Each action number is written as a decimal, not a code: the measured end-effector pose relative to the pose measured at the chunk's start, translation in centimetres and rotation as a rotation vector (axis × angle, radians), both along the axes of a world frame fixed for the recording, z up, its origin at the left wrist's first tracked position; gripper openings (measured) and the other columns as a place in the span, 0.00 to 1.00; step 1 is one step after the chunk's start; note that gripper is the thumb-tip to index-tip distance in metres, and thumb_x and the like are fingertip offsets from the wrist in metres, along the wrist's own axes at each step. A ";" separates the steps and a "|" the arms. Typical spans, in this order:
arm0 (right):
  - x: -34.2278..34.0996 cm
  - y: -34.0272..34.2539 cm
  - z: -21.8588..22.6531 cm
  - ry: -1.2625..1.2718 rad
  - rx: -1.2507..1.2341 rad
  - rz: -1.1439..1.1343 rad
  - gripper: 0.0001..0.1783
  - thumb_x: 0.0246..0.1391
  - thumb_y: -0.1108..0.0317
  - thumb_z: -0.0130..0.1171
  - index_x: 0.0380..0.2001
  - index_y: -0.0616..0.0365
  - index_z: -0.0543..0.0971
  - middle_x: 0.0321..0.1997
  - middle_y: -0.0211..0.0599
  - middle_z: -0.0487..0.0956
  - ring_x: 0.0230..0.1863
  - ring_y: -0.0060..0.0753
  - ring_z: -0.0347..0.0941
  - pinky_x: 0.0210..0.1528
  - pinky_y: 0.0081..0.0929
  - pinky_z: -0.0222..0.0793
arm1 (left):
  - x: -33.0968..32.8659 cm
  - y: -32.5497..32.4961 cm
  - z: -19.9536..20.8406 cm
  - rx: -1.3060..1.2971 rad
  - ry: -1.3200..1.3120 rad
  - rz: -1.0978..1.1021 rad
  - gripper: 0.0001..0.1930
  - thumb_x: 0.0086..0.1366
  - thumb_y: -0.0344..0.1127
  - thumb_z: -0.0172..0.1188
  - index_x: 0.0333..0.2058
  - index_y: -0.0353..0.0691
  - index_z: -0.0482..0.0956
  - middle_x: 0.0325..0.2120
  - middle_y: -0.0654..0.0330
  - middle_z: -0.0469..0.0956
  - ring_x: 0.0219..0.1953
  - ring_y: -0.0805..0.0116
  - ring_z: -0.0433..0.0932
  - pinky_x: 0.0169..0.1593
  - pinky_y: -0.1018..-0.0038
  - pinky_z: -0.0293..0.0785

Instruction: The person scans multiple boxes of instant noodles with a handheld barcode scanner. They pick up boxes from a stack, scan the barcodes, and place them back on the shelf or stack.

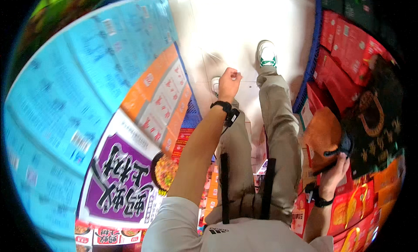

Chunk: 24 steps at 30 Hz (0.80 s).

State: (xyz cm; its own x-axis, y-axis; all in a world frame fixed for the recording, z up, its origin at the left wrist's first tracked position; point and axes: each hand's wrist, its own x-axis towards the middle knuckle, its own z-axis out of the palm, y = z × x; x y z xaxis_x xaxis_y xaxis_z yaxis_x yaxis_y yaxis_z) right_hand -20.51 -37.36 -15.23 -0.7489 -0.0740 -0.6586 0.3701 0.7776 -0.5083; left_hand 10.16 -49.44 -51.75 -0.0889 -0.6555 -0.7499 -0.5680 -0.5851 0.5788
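My left hand point(229, 83) hangs in front of me over the pale floor, its fingers curled into a loose fist with nothing showing in it. A black band with a small device point(229, 112) circles that wrist. On the right, beside the stacked packages, my right hand point(334, 174) is closed at the dark, handle-like part point(345, 145) of a rounded brown thing point(322, 131). Its exact kind is blurred. Close by it stands a black gift bag or box point(375, 125) with a gold design. Another black band point(323, 202) sits on my right wrist.
To my left rise stacked light-blue cartons point(61, 95), an orange-and-white carton point(159, 99) and a purple-and-white carton point(124, 178). Red packages point(348, 45) fill a blue-edged display point(310, 60) on the right. The pale tiled floor point(230, 30) runs ahead between them, under my white shoe point(266, 54).
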 end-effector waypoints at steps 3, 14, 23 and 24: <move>1.9 1.0 4.1 -0.073 -0.152 -0.041 0.22 0.71 0.56 0.53 0.59 0.61 0.74 0.53 0.36 0.77 0.54 0.30 0.73 0.59 0.33 0.68 | 1.9 -1.3 9.1 0.033 0.196 0.127 0.06 0.69 0.26 0.60 0.44 0.35 0.77 0.34 0.59 0.82 0.39 0.70 0.82 0.42 0.73 0.77; 5.6 8.6 24.4 -0.035 -0.463 -0.168 0.18 0.72 0.64 0.52 0.53 0.70 0.78 0.51 0.34 0.82 0.51 0.26 0.74 0.58 0.27 0.68 | -15.1 -9.9 42.2 -0.245 0.517 -0.202 0.08 0.72 0.27 0.59 0.47 0.35 0.76 0.39 0.57 0.84 0.43 0.70 0.83 0.44 0.75 0.77; 1.7 16.2 32.7 0.227 -0.452 -0.388 0.20 0.71 0.63 0.52 0.53 0.71 0.79 0.50 0.34 0.82 0.52 0.27 0.73 0.59 0.26 0.66 | -42.3 0.3 59.7 -0.574 0.828 -0.785 0.05 0.63 0.29 0.63 0.37 0.37 0.79 0.35 0.54 0.83 0.40 0.55 0.82 0.46 0.65 0.78; 1.2 16.4 33.5 0.246 -0.445 -0.424 0.20 0.71 0.62 0.52 0.53 0.71 0.79 0.50 0.34 0.81 0.51 0.27 0.73 0.59 0.26 0.66 | -44.0 1.7 61.1 -0.626 0.873 -0.874 0.05 0.62 0.29 0.63 0.37 0.37 0.79 0.36 0.54 0.82 0.43 0.53 0.81 0.48 0.63 0.77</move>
State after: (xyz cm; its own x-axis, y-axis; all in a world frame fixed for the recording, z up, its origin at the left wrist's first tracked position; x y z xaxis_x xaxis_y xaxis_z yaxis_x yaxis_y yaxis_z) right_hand -19.27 -20.92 18.32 -0.8977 0.0345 -0.4392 0.4299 0.2860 -0.8564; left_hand -33.89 -47.74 9.33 -0.9244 -0.3480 0.1560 0.0663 0.2561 0.9644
